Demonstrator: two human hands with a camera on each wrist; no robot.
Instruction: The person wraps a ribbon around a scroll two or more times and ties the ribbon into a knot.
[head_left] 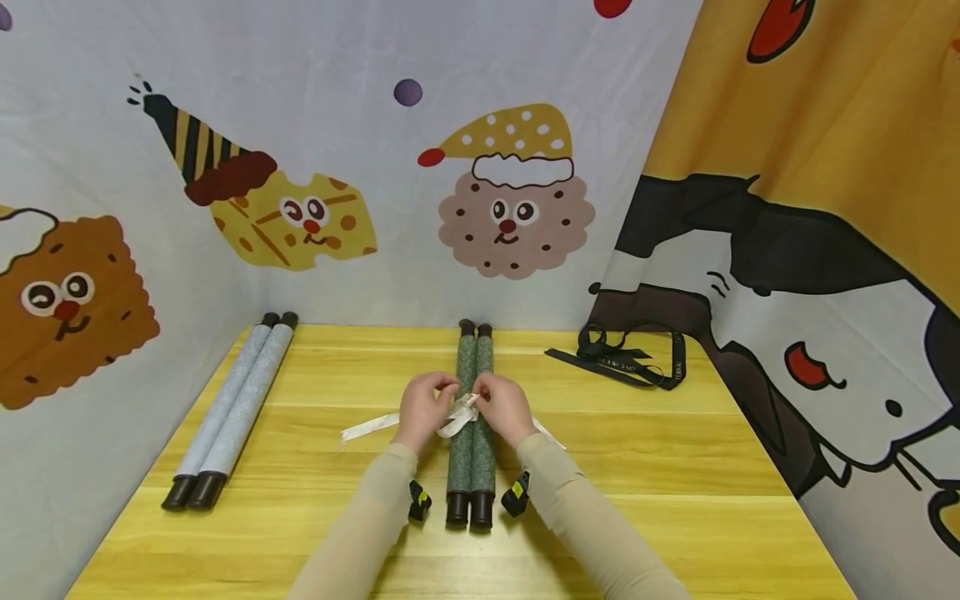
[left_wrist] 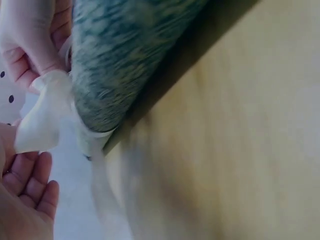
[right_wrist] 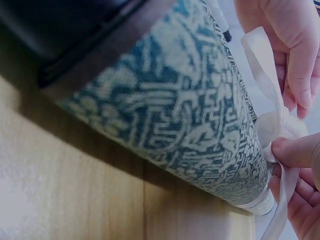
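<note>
A green patterned scroll (head_left: 482, 458), rolled from both ends into two rolls with dark brown knobs, lies lengthwise before me. White ribbon (head_left: 456, 419) passes around its middle, with loops and a knot on top. My left hand (head_left: 425, 408) pinches a ribbon loop on the left side of the knot, its other fingers loosely curled in the left wrist view. Close beside it, my right hand (head_left: 506, 407) grips the ribbon between thumb and fingers, the thumb (right_wrist: 290, 149) pressing at the knot in the right wrist view. One ribbon tail (head_left: 369, 427) stretches out to the left.
A pale grey-blue scroll (head_left: 243, 408) with dark knobs lies at the table's left side. A black ribbon (head_left: 626, 362) with lettering lies loosely looped at the back right. Printed cartoon curtains (head_left: 405, 225) hang behind and beside the wooden table (head_left: 637, 500).
</note>
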